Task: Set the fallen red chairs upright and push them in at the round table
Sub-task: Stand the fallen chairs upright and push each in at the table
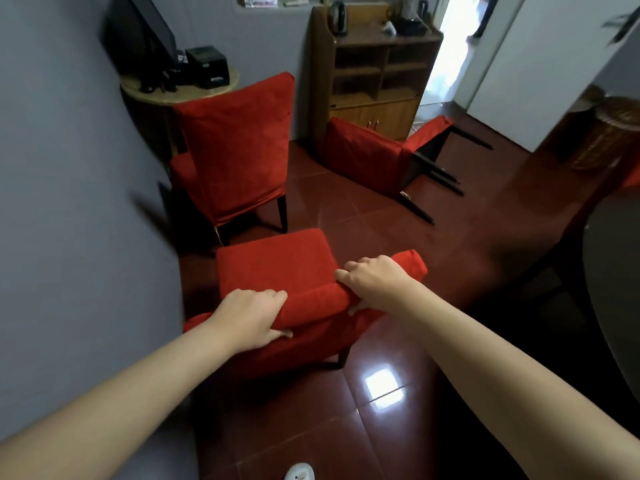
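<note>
A red chair (277,261) stands right in front of me, seat facing away, and both hands grip the top of its backrest. My left hand (252,317) holds the left part of the backrest top, my right hand (374,282) the right part. A second red chair (239,147) stands upright beyond it, beside a small round table (214,88) in the corner. A third red chair (374,154) lies on its side on the floor further back, its dark legs pointing right. The dark edge of a large round table (609,271) shows at the right.
A grey wall (69,202) runs close on the left. A wooden cabinet (374,74) with a kettle stands at the back, next to an open doorway (450,46). A wicker basket (606,133) sits at the right. The red tiled floor (381,393) is glossy.
</note>
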